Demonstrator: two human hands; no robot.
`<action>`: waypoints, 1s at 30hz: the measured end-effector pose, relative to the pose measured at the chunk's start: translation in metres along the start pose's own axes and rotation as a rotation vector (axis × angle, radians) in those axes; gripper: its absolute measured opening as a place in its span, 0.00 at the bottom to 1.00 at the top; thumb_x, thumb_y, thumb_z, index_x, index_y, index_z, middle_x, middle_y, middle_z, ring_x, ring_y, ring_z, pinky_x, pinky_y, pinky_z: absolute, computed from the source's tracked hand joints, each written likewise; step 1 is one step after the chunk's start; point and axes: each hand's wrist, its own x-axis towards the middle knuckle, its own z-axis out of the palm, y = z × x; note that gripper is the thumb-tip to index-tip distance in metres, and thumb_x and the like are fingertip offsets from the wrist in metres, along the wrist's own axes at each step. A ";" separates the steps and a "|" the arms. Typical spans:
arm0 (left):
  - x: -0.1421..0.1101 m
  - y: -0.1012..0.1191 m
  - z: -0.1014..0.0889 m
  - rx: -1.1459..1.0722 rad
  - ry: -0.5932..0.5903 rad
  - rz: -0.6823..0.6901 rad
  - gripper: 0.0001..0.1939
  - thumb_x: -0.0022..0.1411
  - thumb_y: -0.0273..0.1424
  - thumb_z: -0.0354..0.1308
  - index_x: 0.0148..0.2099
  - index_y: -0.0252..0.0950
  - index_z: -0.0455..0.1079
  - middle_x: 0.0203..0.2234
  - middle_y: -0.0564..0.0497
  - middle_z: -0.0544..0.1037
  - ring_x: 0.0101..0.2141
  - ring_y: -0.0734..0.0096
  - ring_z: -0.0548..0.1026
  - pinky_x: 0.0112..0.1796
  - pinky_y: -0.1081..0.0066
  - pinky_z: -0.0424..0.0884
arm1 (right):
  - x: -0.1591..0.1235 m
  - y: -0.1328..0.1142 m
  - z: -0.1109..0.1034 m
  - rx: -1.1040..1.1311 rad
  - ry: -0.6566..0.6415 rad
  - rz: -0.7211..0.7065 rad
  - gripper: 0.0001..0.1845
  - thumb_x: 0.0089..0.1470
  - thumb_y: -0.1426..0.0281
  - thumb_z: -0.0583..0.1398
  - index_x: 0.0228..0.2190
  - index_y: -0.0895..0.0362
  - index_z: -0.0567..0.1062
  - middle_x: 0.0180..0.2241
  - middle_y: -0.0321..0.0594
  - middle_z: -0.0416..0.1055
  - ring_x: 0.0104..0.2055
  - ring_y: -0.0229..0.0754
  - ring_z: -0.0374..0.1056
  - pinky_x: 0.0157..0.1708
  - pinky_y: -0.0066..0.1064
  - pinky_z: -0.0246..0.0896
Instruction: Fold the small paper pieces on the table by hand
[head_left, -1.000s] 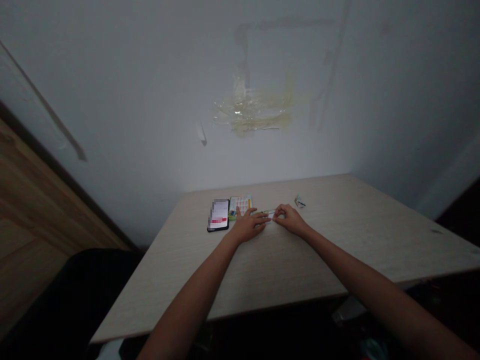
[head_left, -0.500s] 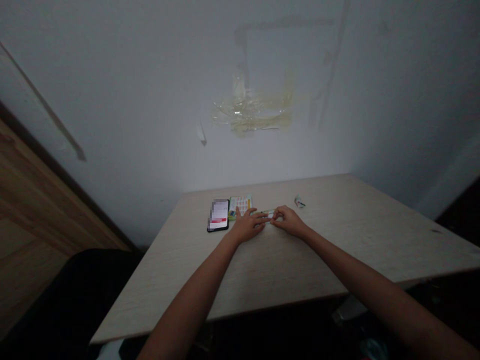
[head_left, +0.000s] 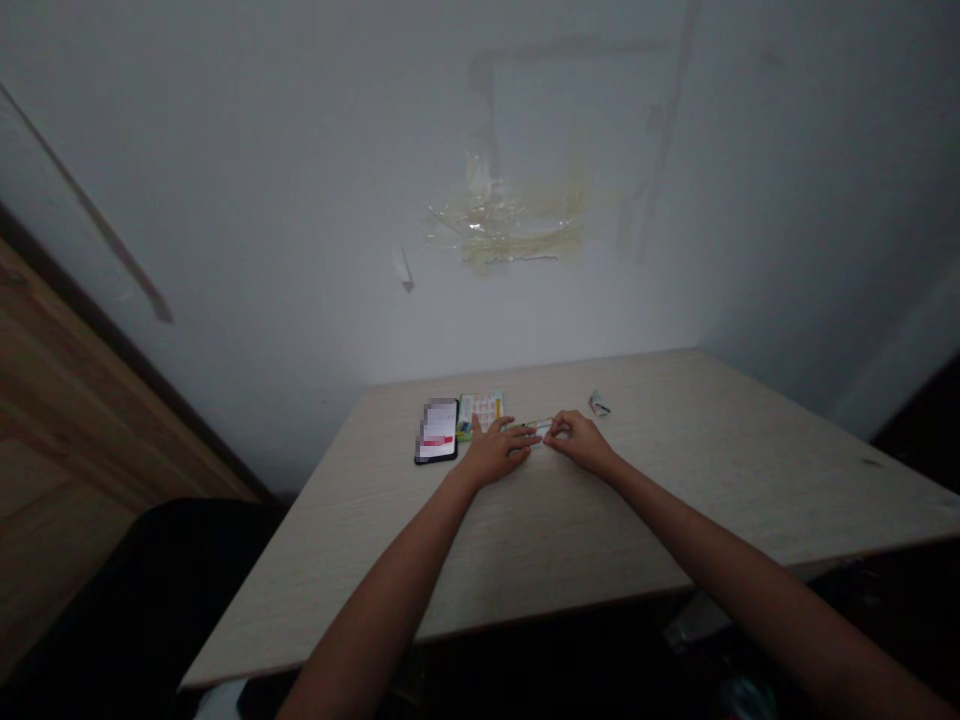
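Observation:
Both my arms stretch out over a light wooden table (head_left: 570, 530). My left hand (head_left: 496, 451) lies flat, fingers spread, pressing on a small flat packet or card (head_left: 534, 428) with greenish print. My right hand (head_left: 579, 438) is beside it, fingers curled and pinching the right end of that same small item. The item is mostly hidden under the fingers and too small to name.
A black phone (head_left: 437, 430) with a lit screen lies left of my left hand. A colourful card or sheet (head_left: 481, 408) sits next to it. A small crumpled wrapper (head_left: 598, 404) lies right of my right hand. A wall with tape residue (head_left: 502, 225) rises behind.
My right hand shifted slightly at the end of the small item. My left hand stays pressed flat in the same place.

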 end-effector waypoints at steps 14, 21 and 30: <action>-0.001 -0.001 0.000 -0.006 0.005 0.001 0.20 0.71 0.43 0.45 0.62 0.68 0.59 0.63 0.63 0.66 0.65 0.52 0.53 0.54 0.23 0.25 | -0.001 0.001 0.002 0.100 0.005 0.014 0.09 0.44 0.65 0.65 0.27 0.55 0.72 0.33 0.38 0.71 0.38 0.42 0.70 0.44 0.34 0.65; 0.000 -0.001 0.002 0.000 0.011 0.005 0.20 0.71 0.44 0.45 0.62 0.67 0.59 0.63 0.62 0.66 0.65 0.51 0.53 0.55 0.24 0.24 | -0.001 -0.004 -0.001 0.008 0.016 -0.013 0.06 0.46 0.67 0.65 0.27 0.55 0.73 0.32 0.38 0.73 0.38 0.43 0.69 0.41 0.33 0.64; 0.000 -0.001 0.001 -0.015 -0.012 -0.002 0.20 0.70 0.47 0.44 0.62 0.69 0.58 0.64 0.64 0.64 0.67 0.50 0.50 0.54 0.23 0.23 | -0.001 -0.015 -0.003 -0.217 0.054 -0.052 0.04 0.47 0.70 0.64 0.26 0.54 0.73 0.30 0.38 0.75 0.38 0.44 0.68 0.40 0.33 0.58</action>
